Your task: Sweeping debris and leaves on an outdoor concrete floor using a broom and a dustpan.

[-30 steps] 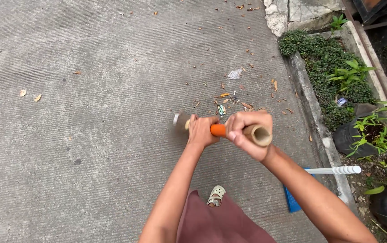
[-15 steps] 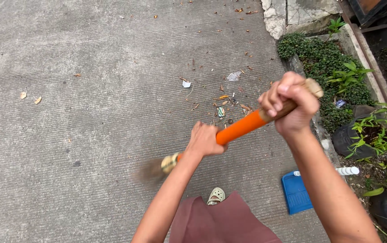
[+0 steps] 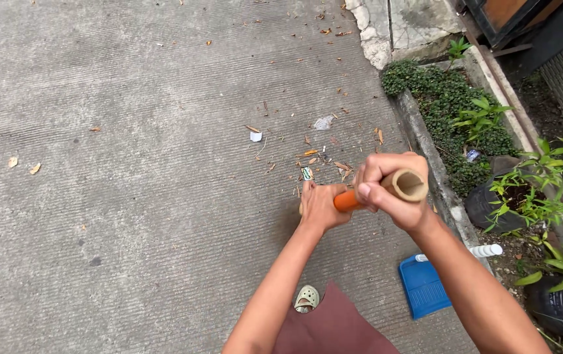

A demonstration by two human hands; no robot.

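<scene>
Both my hands grip a broom handle [image 3: 347, 199], orange along the shaft with a hollow bamboo end [image 3: 407, 185] pointing at the camera. My right hand [image 3: 389, 193] is wrapped around the bamboo end. My left hand [image 3: 320, 206] holds the orange part lower down, and it hides the broom head. Just beyond my hands, a scatter of dry leaves and small litter [image 3: 311, 157] lies on the grooved concrete ground [image 3: 131, 164], with a white paper scrap [image 3: 256, 136] among it.
A blue dustpan [image 3: 424, 286] with a white handle lies by my right arm. A concrete curb [image 3: 429, 170] borders a planter of green plants [image 3: 471, 124] on the right. My sandalled foot [image 3: 306, 298] shows below. Two leaves [image 3: 22, 164] lie far left.
The handle swung from tilted, with its head low left, back to end-on. My right hand dropped from high right toward my left hand. The view shifted slightly right.
</scene>
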